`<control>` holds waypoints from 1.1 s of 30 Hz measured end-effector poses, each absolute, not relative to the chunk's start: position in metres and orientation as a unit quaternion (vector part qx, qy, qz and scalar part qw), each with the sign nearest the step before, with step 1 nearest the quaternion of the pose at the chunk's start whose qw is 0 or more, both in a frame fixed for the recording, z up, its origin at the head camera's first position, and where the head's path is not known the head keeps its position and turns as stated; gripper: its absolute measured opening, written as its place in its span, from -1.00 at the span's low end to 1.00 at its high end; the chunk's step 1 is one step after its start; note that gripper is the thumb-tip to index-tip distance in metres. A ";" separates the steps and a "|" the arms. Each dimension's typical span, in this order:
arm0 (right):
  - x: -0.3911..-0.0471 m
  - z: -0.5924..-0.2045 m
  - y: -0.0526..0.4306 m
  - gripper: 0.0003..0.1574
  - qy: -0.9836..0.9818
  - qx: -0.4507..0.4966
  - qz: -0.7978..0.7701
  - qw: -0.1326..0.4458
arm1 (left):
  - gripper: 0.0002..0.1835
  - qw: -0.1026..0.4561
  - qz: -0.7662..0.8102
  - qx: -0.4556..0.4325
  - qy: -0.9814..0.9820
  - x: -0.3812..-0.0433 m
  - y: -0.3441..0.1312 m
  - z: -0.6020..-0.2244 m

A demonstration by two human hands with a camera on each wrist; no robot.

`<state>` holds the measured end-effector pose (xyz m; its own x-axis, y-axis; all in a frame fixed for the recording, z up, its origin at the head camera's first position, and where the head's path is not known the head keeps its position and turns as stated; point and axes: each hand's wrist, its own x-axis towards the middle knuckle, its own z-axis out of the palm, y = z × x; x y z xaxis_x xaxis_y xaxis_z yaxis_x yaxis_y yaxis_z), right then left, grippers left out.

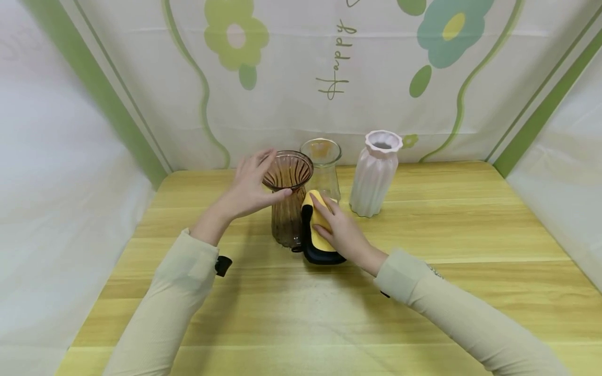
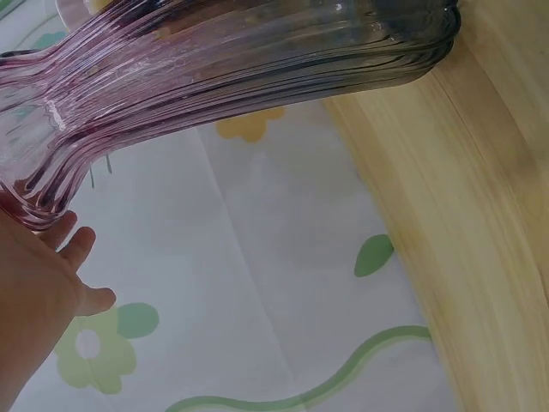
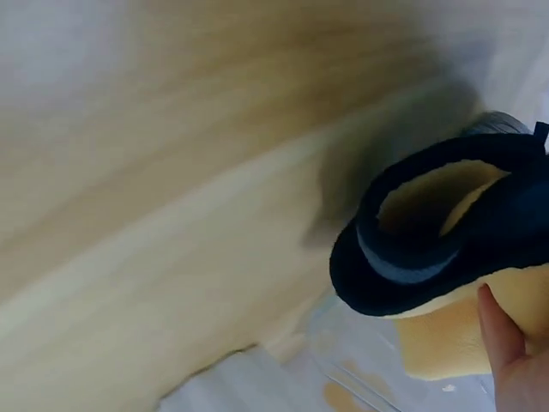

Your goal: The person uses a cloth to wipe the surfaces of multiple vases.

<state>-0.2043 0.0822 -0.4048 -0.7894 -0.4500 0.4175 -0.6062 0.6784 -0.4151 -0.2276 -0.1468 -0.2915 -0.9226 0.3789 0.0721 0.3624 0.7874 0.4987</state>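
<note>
A brown, ribbed glass vase (image 1: 288, 209) with a flared rim stands upright on the table. My left hand (image 1: 251, 185) is at its rim, fingers spread along the far left side and thumb extended across the front. In the left wrist view, the fingertips of this hand (image 2: 51, 283) point away from the vase's purplish flared end (image 2: 51, 129). My right hand (image 1: 340, 230) grips a folded yellow cloth (image 1: 320, 235) with a black border. The cloth overlaps the vase's right side in the head view. The right wrist view shows the black border (image 3: 386, 292) looping round in a fold.
Behind the cloth stands a clear glass vase (image 1: 329, 175). Farther right is a pinkish-white ribbed vase (image 1: 373, 180) with a scalloped rim. A white curtain with printed flowers (image 1: 282, 109) hangs behind the wooden table (image 1: 451, 224), and white sheets flank both sides.
</note>
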 end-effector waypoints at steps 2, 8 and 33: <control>-0.203 -0.409 0.084 -0.14 -0.912 0.289 0.265 0.122 | 0.04 0.016 0.272 0.186 0.944 -0.227 -0.146 -0.292; -0.202 -0.412 0.088 -0.14 -0.914 0.294 0.258 0.107 | 0.00 0.010 0.275 0.180 0.944 -0.227 -0.146 -0.292; -0.206 -0.392 0.076 -0.16 -0.896 0.295 0.289 0.164 | -0.02 0.029 0.250 0.207 0.945 -0.228 -0.150 -0.288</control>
